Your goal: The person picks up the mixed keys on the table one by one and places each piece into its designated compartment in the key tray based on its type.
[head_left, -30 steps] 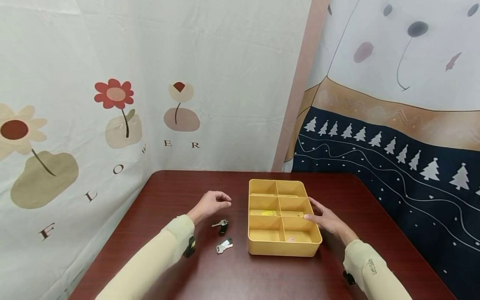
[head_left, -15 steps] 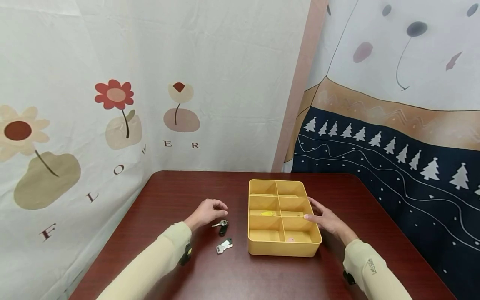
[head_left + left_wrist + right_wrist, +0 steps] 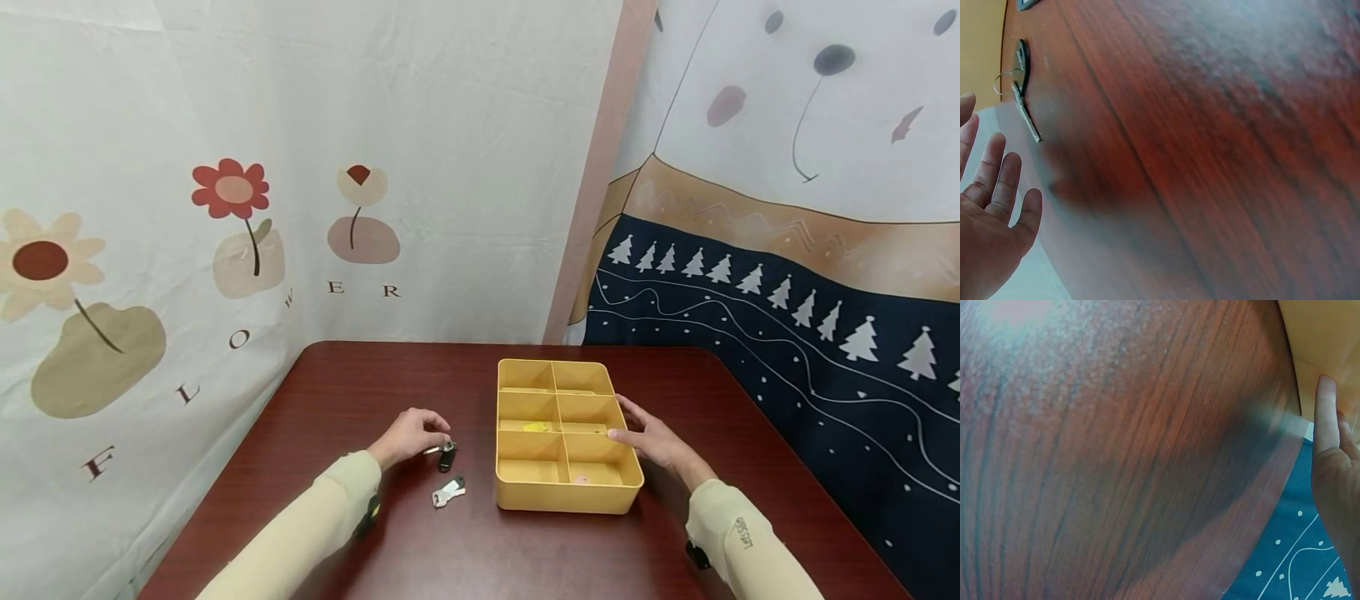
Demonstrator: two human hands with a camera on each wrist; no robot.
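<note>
My left hand [image 3: 411, 435] reaches down over a key with a black fob [image 3: 447, 459]; the fingertips overlap the key end in the head view. In the left wrist view its fingers are loosely bent, apart from the metal key [image 3: 1027, 120] and its ring. A second key set [image 3: 449, 492], silver with a dark end, lies nearer me. My right hand [image 3: 654, 440] holds the right wall of a yellow divided box [image 3: 566, 497], thumb over the rim and fingers along the outside. The right wrist view has a straight finger against the box side [image 3: 1329, 337].
The box has several compartments; a small yellow item [image 3: 536, 427] lies in a middle left one and a pink item [image 3: 581, 479] in the front right one. All stands on a dark red wooden table [image 3: 480, 558]. Printed curtains [image 3: 465, 167] hang behind it.
My left hand has come down and slightly toward me, from beyond the fob key to right over it. The right hand and the box have stayed in place.
</note>
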